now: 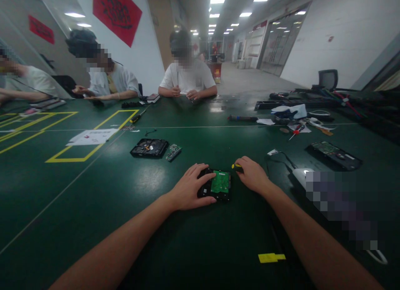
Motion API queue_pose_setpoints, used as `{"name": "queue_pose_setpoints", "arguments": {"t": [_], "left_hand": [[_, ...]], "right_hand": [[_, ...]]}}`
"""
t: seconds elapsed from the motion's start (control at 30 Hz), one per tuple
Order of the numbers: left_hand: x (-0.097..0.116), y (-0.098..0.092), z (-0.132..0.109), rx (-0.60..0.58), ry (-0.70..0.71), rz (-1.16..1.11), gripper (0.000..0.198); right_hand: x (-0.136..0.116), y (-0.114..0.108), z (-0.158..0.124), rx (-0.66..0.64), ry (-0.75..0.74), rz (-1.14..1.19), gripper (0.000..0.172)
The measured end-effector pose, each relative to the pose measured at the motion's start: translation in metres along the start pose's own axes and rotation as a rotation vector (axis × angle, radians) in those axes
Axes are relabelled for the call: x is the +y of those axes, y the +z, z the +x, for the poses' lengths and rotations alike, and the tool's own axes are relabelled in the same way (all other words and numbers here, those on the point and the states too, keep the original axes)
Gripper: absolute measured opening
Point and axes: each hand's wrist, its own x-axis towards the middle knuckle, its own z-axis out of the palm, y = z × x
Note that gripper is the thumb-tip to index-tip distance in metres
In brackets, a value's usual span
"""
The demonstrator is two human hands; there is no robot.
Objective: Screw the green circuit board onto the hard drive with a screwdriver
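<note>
A black hard drive [204, 191] with a green circuit board [220, 181] facing up lies on the table in front of me. My left hand [191, 188] holds it from the left, thumb along the near edge and fingers across its top and far side. Just right of the drive, my right hand [252, 173] is closed around a screwdriver [237, 168]. Only the yellow-and-black handle end shows; its shaft is hidden. Farther off to the left are an opened black drive casing [150, 148] and a loose circuit board [173, 152].
Another hard drive [336, 154] lies at right, beyond a partly blurred white device [303, 173] with a cable. A red-handled screwdriver [296, 131], papers and tools lie farther back. Another screwdriver [135, 117] rests by yellow tape lines. Several people sit across the green table [103, 215].
</note>
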Motion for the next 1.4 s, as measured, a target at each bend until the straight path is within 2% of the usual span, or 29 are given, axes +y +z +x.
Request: {"name": "queue_pose_setpoints", "arguments": {"t": [0.3, 0.63, 0.9, 1.4], "left_hand": [[0.004, -0.004, 0.0, 0.002, -0.004, -0.003, 0.083], [0.001, -0.001, 0.0, -0.005, -0.005, 0.003, 0.085], [0.001, -0.001, 0.0, 0.001, -0.01, 0.008, 0.085], [0.004, -0.004, 0.0, 0.002, -0.014, -0.002, 0.084]], "right_hand": [[0.0, 0.001, 0.0, 0.0, 0.008, 0.015, 0.013], [-0.014, -0.018, -0.007, 0.022, 0.073, 0.146, 0.007], [-0.036, -0.014, -0.011, -0.053, -0.065, 0.256, 0.013], [-0.035, -0.009, -0.011, -0.045, -0.148, 0.295, 0.012]]}}
